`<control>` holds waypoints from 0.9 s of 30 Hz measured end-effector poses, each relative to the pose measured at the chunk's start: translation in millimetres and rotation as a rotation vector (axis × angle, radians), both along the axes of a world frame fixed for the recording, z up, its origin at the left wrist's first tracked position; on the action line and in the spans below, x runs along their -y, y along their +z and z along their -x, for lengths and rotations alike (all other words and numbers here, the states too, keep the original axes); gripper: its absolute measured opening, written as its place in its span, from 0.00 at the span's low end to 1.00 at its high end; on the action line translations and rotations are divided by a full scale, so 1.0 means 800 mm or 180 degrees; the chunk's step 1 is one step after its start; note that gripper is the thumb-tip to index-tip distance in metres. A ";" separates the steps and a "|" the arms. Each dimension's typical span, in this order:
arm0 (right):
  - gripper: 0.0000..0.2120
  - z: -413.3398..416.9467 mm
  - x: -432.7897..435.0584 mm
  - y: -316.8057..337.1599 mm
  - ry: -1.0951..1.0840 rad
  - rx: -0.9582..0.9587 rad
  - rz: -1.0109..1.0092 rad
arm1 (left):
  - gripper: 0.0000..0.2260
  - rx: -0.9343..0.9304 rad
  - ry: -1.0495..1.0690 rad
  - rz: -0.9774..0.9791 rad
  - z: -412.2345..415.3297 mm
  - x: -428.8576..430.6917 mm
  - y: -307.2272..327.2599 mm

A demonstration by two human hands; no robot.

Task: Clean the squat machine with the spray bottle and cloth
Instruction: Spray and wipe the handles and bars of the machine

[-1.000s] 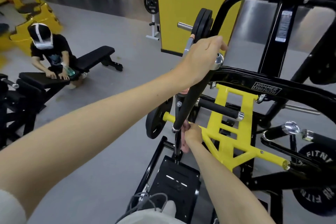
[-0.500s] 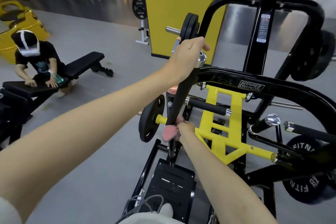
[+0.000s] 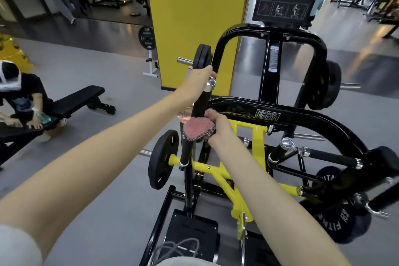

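The squat machine (image 3: pixel 267 114) has a black frame and yellow lever arms. Its black upright handle (image 3: pixel 186 151) with a chrome cap rises in front of me. My right hand (image 3: pixel 220 127) presses a pink cloth (image 3: pixel 197 128) around the handle's middle, fingers curled on it. My left hand (image 3: pixel 197 83) is closed beside the handle's top. It holds a pinkish translucent spray bottle (image 3: pixel 183 117), whose nozzle shows above the hand and body below it. Most of the bottle is hidden.
A person kneels at the left, wiping a black bench (image 3: pixel 77 100) with a bottle in hand. A yellow pillar (image 3: pixel 194 17) stands behind the machine. Weight plates (image 3: pixel 162 158) hang on its pegs, and black foot plates (image 3: pixel 192 235) lie below me.
My right hand has slid the cloth up the handle from near its base to its middle. My left hand has stayed at the top, and the view has tilted upward.
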State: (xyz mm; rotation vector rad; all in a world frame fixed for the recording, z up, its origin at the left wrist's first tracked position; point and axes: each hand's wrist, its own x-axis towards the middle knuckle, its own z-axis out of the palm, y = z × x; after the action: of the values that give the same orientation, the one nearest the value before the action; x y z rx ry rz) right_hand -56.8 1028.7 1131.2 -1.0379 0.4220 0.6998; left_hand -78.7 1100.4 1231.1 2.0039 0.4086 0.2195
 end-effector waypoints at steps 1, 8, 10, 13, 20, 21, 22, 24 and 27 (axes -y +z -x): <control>0.05 0.000 0.002 0.014 -0.0040 0.0089 -0.0164 | 0.17 -0.0019 -0.0006 0.0018 0.001 0.001 0.002; 0.04 0.032 0.012 0.079 -0.0636 0.0703 -0.0019 | 0.18 -0.0084 -0.0054 0.0002 0.009 0.002 0.011; 0.05 0.042 0.003 0.080 -0.0884 0.1059 0.0020 | 0.19 -0.0090 -0.0107 0.0036 0.010 0.000 0.009; 0.14 0.059 -0.014 0.069 -0.1158 0.2018 0.0453 | 0.20 -0.0164 -0.0172 -0.0157 0.010 -0.003 0.011; 0.24 0.054 -0.021 -0.004 -0.1435 0.5200 0.1943 | 0.22 -0.0314 -0.0689 -0.0136 0.010 -0.017 0.015; 0.24 0.046 -0.023 -0.009 -0.1422 0.5465 0.2186 | 0.22 -0.0376 -0.0724 -0.0140 0.010 -0.020 0.015; 0.23 0.040 -0.022 -0.010 -0.1424 0.5738 0.2411 | 0.22 -0.0404 -0.0804 -0.0078 0.010 -0.023 0.016; 0.16 0.030 -0.019 -0.010 -0.1394 0.6345 0.2812 | 0.22 -0.0427 -0.1040 0.0111 0.011 -0.033 0.013; 0.08 0.019 -0.009 -0.018 -0.1209 0.6970 0.3050 | 0.24 -0.0344 -0.1158 0.0328 0.008 -0.048 0.001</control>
State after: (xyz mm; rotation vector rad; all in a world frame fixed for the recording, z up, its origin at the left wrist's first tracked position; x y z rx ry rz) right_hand -71.9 1036.2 1116.9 -1.8693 -1.0762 -1.2705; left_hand -84.9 1138.8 1231.9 1.9535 0.1144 -0.1347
